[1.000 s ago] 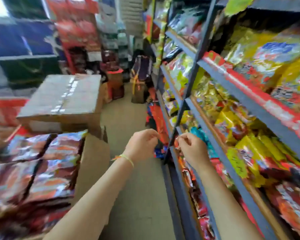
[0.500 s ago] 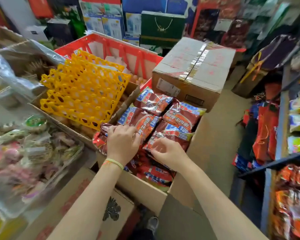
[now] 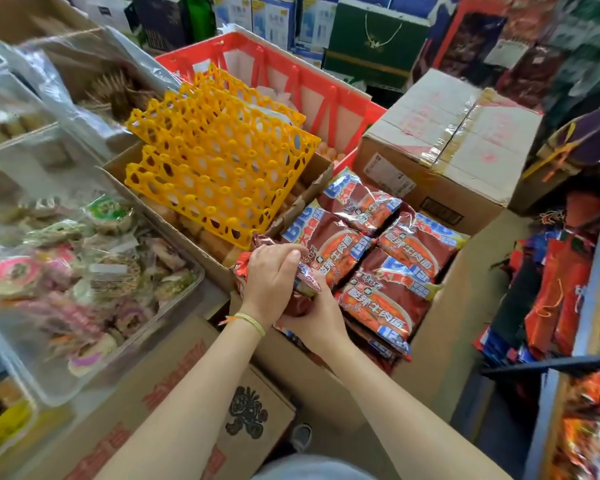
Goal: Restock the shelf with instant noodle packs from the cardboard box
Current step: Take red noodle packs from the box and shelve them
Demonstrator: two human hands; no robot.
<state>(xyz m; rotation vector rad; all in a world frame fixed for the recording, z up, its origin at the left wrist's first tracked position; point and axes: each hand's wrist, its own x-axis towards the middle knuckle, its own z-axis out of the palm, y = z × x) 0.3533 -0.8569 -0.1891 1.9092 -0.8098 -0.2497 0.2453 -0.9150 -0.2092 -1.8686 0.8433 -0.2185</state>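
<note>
Cardboard walls of the open cardboard box (image 3: 440,327) hem in the noodle packs (image 3: 388,258), which lie flat in glossy red and blue wrappers filling its right part; its left wall touches a second carton holding stacked yellow egg trays (image 3: 219,168), lattice-shaped plastic. Behind stands a red plastic crate (image 3: 291,71), and a taped, closed carton (image 3: 454,133) rests just beyond the box's far edge. To the right a strip of bare floor (image 3: 506,271) runs between the box and the shelf (image 3: 568,403), whose grey edge shows packets at lower right. Both hands meet at the box's near left corner: the left hand (image 3: 271,282), a thin band at its wrist, curls its fingers down over the top of one crinkled pack (image 3: 303,289), lifted and tilted above the rest, while the right hand (image 3: 319,320) cups the same pack from beneath, fingers wrapped on it. At left lies a clear tray of wrapped snacks (image 3: 84,271).
</note>
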